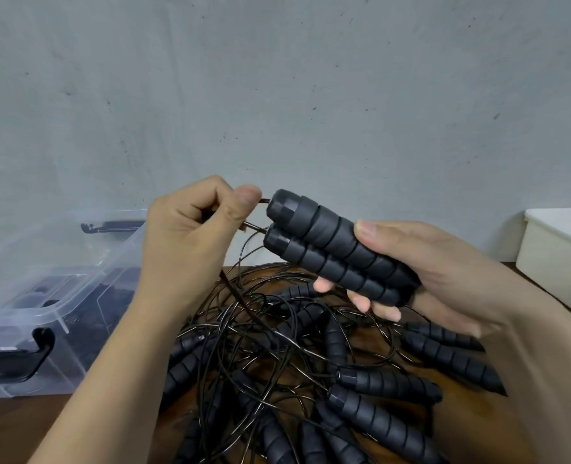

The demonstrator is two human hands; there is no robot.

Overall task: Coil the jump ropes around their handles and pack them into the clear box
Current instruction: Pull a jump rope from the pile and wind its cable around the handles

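Observation:
My right hand (424, 272) grips two black ribbed jump rope handles (324, 242) held side by side, their cap ends pointing up-left. My left hand (190, 239) pinches the thin black rope (255, 229) right where it leaves those caps; the rope drops down from my fingers into the pile. Below my hands a tangled heap of more jump ropes (311, 380) with black handles and thin cords lies on the wooden table. The clear box (60, 296) stands open at the left with dark things inside, partly hidden by my left forearm.
A white plastic container (558, 259) sits at the right edge of the table. The clear box has black latches (39, 349) on its near side. A grey wall rises directly behind the table. Brown tabletop (26, 426) shows at the lower left.

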